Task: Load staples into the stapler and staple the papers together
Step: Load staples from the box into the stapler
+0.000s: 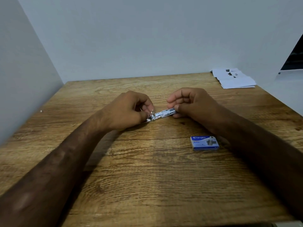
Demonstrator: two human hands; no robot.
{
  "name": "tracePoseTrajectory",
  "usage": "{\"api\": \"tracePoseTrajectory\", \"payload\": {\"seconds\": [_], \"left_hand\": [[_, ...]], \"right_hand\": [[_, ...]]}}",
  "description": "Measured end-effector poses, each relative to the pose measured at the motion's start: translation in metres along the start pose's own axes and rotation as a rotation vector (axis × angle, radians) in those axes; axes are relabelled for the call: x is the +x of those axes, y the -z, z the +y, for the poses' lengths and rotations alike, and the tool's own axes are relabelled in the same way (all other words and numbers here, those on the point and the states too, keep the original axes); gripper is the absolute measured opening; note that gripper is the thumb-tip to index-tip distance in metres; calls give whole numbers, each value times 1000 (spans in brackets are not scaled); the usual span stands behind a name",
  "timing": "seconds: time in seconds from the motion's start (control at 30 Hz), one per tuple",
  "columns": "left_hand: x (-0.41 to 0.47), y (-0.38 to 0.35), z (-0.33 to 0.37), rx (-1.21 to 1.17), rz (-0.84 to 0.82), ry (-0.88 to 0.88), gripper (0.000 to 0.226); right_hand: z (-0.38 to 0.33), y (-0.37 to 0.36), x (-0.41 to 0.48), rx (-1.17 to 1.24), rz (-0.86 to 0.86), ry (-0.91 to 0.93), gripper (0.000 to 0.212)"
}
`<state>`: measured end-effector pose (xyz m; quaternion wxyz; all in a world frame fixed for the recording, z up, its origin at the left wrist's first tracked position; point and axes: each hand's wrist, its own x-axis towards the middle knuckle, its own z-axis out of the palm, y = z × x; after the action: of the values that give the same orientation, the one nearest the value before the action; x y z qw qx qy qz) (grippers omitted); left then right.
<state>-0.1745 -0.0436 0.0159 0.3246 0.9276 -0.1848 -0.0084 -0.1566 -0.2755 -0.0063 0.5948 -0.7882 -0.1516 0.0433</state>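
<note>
A small silver metal stapler (161, 114) lies lengthwise between both hands at the middle of the wooden table (147, 169). My left hand (127, 110) grips its left end, fingers curled over the small upright metal part there. My right hand (191, 104) pinches the right end between thumb and fingers. A blue Kangaro staple box (204, 143) lies flat on the table near my right forearm. The white papers (233, 78) sit in a loose stack at the table's far right corner. No loose staples can be made out.
Pale walls close the table at the back and on the left. A dark slanted object (295, 54) shows at the right edge. A tiny white scrap (41, 111) lies near the table's left side.
</note>
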Motion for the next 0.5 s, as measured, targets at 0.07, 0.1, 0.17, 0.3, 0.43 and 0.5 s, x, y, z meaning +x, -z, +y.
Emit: {"api": "tracePoseTrajectory", "payload": {"seconds": [0.07,0.1,0.17,0.3,0.43,0.5], "left_hand": [[-1,-2,0,-6,-80,18,28],[-1,-4,0,27,-94,15,32],[0,-10,-1,141,-39,-39,37],[2,-14,-1,225,76,-156,22],[-1,-11,-1,247,87,-186,23],[-1,-9,0,265,106,-189,23]], "right_hand": [[1,1,0,9,4,4,23],[1,1,0,14,6,5,23],[2,1,0,28,10,7,23],[3,2,0,61,18,13,24],[3,2,1,121,18,-6,25],[3,2,1,136,13,-15,26]]}}
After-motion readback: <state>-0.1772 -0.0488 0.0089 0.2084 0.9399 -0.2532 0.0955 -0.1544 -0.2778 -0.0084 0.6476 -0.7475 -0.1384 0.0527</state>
